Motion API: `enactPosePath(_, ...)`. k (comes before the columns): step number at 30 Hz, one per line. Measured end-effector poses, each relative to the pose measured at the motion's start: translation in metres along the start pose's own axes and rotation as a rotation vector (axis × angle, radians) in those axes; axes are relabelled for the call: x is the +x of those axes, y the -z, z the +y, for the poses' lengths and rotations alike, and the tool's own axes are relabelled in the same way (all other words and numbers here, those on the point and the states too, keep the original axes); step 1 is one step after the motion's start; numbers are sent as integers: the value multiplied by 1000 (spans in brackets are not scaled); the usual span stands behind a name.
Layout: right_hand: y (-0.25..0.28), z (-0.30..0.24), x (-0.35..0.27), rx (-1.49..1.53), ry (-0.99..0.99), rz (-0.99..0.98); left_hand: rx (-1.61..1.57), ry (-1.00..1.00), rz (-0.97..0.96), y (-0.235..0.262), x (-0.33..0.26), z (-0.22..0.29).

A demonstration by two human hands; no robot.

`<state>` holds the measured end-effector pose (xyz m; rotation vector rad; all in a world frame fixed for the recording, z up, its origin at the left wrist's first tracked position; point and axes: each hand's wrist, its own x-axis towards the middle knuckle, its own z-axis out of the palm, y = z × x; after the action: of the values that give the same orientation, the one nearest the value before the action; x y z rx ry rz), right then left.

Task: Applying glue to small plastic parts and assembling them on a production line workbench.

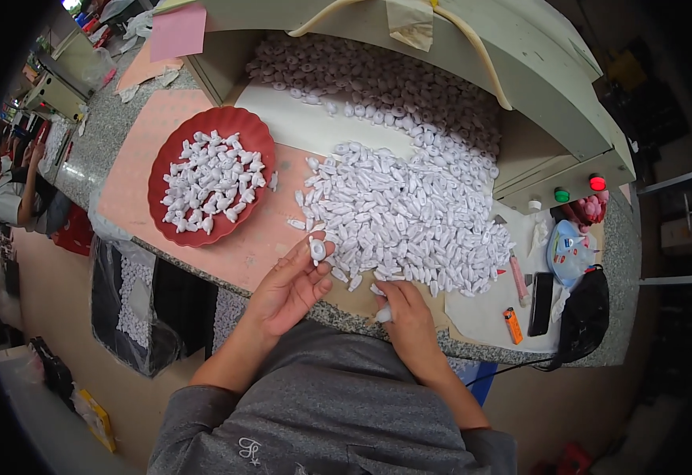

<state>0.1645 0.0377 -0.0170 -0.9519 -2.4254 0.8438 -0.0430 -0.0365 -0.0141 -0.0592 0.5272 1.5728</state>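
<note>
left hand: pinching white part | right hand: grasping white piece | grey shirt: pale script lettering on front

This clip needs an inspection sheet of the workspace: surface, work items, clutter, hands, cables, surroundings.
Surface: speckled counter, partly covered by a pink sheet.
Work items: large heap of small white pieces; more white pieces in a scalloped red bowl.
Clutter: orange lighter, black phone-like object and black bag at right.
Hands: left hand pinches one white piece; right hand is curled by a small white object, grip partly hidden.
Cables: thin black cable near the counter's front edge.
Surroundings: pale housing with a green button and red button; another person at far left.
</note>
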Motion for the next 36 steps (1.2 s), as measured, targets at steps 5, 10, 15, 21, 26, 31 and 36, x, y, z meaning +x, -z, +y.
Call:
enactPosePath(5,1,3,-2,53,-35,-56,5,72,-2,-7,0,-14)
enactPosePath(10,10,-7,6,53,-85,-144,-19,86,-47,-2,1,-17)
enactPosePath(15,7,0,7,84,-73,-131,9,71,5,-5,2,-17)
enactPosePath(21,19,-14,16,311,-132,-105,18,88,-38,-4,2,-19)
enactPosePath(26,47,-38,23,957,-539,-27,104,95,-71,-14,4,-26)
enactPosePath(31,45,-36,27,836,-362,94,220,67,-97,-23,2,-33)
enactPosePath(36,39,-39,28,774,-299,114,319,10,-103,-24,0,-37)
